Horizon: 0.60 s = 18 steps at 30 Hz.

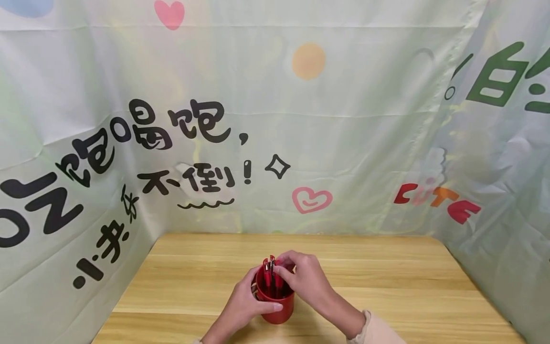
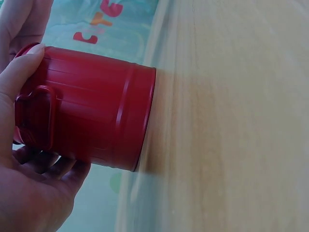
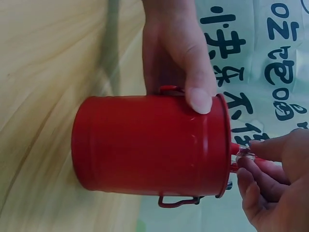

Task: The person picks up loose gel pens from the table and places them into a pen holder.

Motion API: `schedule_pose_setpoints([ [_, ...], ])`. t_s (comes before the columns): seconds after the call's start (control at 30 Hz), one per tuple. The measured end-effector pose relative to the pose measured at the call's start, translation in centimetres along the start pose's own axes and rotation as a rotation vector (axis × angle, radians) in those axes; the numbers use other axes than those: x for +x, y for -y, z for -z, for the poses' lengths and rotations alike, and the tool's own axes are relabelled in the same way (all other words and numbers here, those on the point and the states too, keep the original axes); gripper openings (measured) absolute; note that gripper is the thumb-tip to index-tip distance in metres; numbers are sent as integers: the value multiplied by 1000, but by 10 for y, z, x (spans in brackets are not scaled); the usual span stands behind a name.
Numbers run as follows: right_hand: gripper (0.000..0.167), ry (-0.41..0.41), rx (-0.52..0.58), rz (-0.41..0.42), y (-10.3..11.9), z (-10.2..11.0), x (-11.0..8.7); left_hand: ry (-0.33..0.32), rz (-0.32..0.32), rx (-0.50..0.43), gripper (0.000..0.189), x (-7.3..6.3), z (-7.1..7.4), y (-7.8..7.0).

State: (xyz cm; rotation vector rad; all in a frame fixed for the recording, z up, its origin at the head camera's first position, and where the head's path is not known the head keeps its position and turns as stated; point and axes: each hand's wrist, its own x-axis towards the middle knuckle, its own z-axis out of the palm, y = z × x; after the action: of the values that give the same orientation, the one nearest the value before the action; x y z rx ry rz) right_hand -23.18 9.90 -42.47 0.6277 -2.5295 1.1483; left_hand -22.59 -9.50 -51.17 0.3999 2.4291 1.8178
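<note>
A red metal cup with small side handles stands upright on the table, several red pens rising from its mouth. My left hand grips the cup from the left, thumb over the near rim; in the left wrist view the fingers curl around its far side beside one handle. Above the opening, my right hand pinches the top of a red pen between thumb and fingertips, as the right wrist view shows at the pen's clear upper end. The pens' lower parts are hidden inside the cup.
The wooden table extends around the cup to both sides. Pale printed cloth with hearts and lettering hangs behind the table and along its left and right sides.
</note>
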Motion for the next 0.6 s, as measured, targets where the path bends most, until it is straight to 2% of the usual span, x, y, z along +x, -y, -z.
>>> schedule_pose_setpoints([
  [0.2, 11, -20, -108, 66, -3, -3, -2, -3, 8, 9, 96, 1, 1, -2],
  [0.6, 11, -14, -203, 69, -8, -7, -4, 0, 14, 16, 96, 1, 0, -1],
])
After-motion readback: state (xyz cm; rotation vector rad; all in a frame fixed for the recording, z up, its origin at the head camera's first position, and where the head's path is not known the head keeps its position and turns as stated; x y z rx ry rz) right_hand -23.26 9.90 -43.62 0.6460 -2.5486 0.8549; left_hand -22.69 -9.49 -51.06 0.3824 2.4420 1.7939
